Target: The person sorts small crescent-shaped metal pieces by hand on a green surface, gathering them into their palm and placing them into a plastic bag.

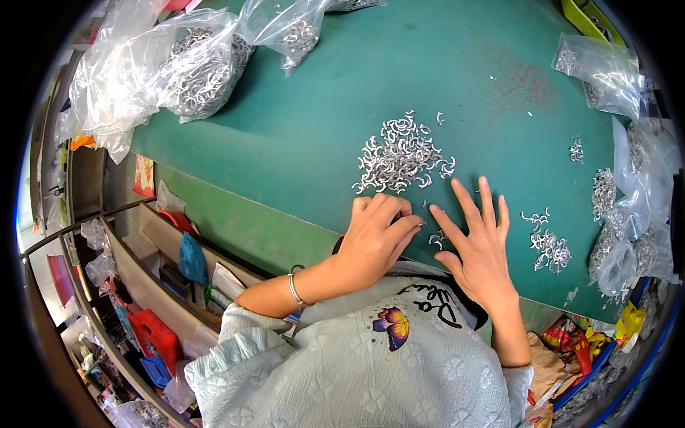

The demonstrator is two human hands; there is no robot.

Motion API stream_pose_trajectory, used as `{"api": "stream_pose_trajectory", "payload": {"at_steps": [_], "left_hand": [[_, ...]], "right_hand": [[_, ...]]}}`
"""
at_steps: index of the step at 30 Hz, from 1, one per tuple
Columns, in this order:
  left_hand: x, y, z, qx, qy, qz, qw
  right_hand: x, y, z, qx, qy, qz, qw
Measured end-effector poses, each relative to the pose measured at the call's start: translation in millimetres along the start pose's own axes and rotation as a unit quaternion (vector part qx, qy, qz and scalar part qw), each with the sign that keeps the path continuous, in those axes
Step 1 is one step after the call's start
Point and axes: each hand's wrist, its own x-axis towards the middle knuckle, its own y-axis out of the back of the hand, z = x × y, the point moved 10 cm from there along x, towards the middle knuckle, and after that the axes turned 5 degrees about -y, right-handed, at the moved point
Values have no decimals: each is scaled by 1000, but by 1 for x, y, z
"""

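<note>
A pile of small silvery curved metal pieces (399, 155) lies on the green tabletop in front of me. My left hand (374, 239) is at the near edge of this pile, its thumb and forefinger pinched together. Whatever is between those fingertips is too small to make out. To its right, my right hand (479, 257) is spread out with its fingers apart, low over the table or resting on it. A few loose metal pieces (437, 238) lie by its thumb and forefinger. Farther right is a smaller heap of similar pieces (549, 250).
Clear plastic bags (203, 71) filled with metal pieces stand at the far left. More bags (628, 153) and small heaps (604, 192) line the right side. A yellow-green bin (586, 20) is at the far right corner. Cluttered shelves (153, 285) stand beside me at left.
</note>
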Motion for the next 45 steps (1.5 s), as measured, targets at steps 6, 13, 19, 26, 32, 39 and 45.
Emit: {"api": "stream_pose_trajectory", "payload": {"at_steps": [6, 13, 19, 26, 32, 39, 45], "left_hand": [[-2, -1, 0, -6, -2, -4, 1000], [-2, -6, 9, -26, -14, -25, 999], [-4, 0, 10, -25, -16, -2, 1000], [-7, 4, 4, -27, -3, 18, 999], [4, -23, 30, -87, -101, -66, 989], [-7, -35, 33, -151, -126, -96, 976], [5, 0, 13, -56, -70, 5, 996]], "right_hand": [[-11, 5, 5, 66, 40, -28, 997], [-11, 3, 2, 71, 38, -25, 996], [13, 1, -7, 20, 39, 13, 999], [-12, 19, 32, -51, -60, 43, 996], [-14, 33, 32, 7, -23, 109, 994], [28, 12, 15, -8, 1, 65, 998], [2, 17, 20, 20, -11, 23, 999]]}}
